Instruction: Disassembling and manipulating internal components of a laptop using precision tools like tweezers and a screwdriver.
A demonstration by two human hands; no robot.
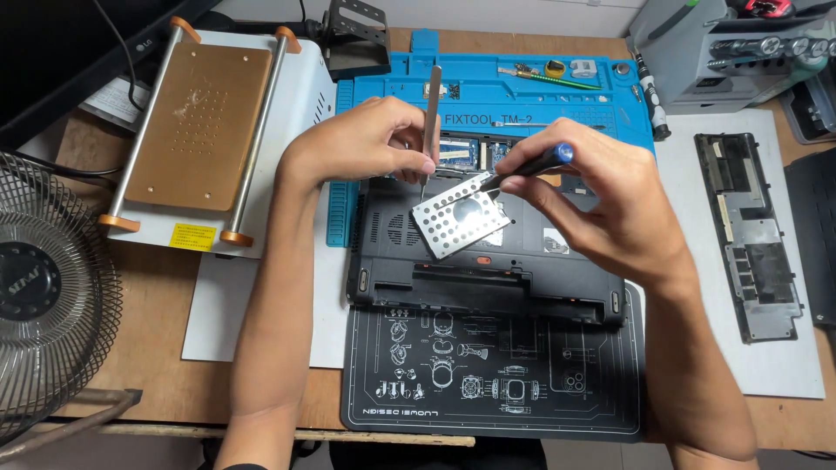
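Under both my hands lies the upturned black laptop, its back opened up, with circuit boards showing in the open bay just beyond my fingers. It sits partly on a blue repair mat whose far trays hold small tools and a yellow-green stick, and partly on a black printed mat nearer to me. Beyond my left wrist stands a white heating plate with a copper-coloured top. Off past my right forearm, a black laptop cover panel rests on a white sheet. A fan grille left of my left arm is cut off by the frame edge.

My left hand pinches metal tweezers, point down at the perforated silver drive bracket. My right hand grips a blue-capped screwdriver; its tip meets the bracket's far corner. The bracket tilts above the laptop, and I cannot tell what bears it.
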